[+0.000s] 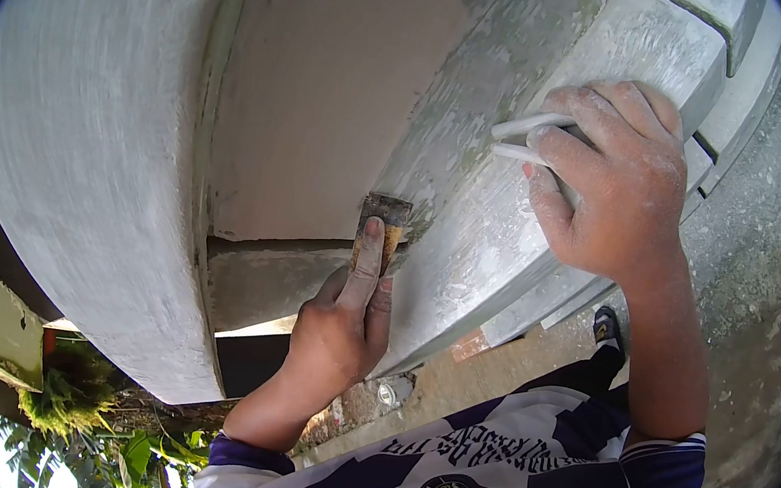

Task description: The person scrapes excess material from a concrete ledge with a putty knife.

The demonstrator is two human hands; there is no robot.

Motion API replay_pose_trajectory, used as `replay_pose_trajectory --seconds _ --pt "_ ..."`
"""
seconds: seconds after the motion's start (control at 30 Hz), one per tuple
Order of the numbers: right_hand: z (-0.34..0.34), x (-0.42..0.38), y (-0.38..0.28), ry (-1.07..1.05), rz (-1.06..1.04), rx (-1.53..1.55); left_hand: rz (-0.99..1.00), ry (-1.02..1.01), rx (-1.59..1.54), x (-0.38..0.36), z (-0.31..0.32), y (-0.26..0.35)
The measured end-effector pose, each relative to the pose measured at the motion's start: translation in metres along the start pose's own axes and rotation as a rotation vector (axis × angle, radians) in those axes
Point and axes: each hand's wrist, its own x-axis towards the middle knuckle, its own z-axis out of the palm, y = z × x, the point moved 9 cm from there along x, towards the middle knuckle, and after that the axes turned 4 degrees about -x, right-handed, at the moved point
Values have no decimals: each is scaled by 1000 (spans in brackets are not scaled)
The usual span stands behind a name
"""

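My left hand (342, 321) grips a small flat scraper (388, 209), dark and worn with a yellowish patch, its end against the wall panel. The index finger lies stretched along the tool. Beside it, the panel (331, 90) is smooth beige, bordered by a streaky grey-green strip (490, 71). My right hand (613, 179), coated in white dust, rests over the pale ledge (476, 264). Between its thumb and fingers stick out two thin white edges (527, 126), like a folded sheet or two flat pieces; the palm hides the rest.
A broad curved white column (91, 139) stands at the left. More pale steps (743, 112) lie beyond the right hand, above a grey, spotted floor (773, 223). One shoe (607, 327) shows on the ground below. Green plants (131, 451) grow at the lower left.
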Motion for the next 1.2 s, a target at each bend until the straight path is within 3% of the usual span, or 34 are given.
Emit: replay_pose_trajectory --seconds 0.13,0.33,0.43,0.73,0.83,1.2 --pt "2 -1 -1 -2 -19 -3 -42 -15 -5 8 -2 6" --pt "-3 2 -2 51 7 -2 123 139 -10 -5 0 3" --pt "-1 2 0 36 1 4 -7 10 -6 14 4 1" --pt "-1 1 2 22 24 21 106 107 31 -3 -5 4" --pt "0 1 2 30 26 16 3 -10 -13 11 -4 11" --pt "0 -1 4 43 32 26 66 62 -33 8 4 11"
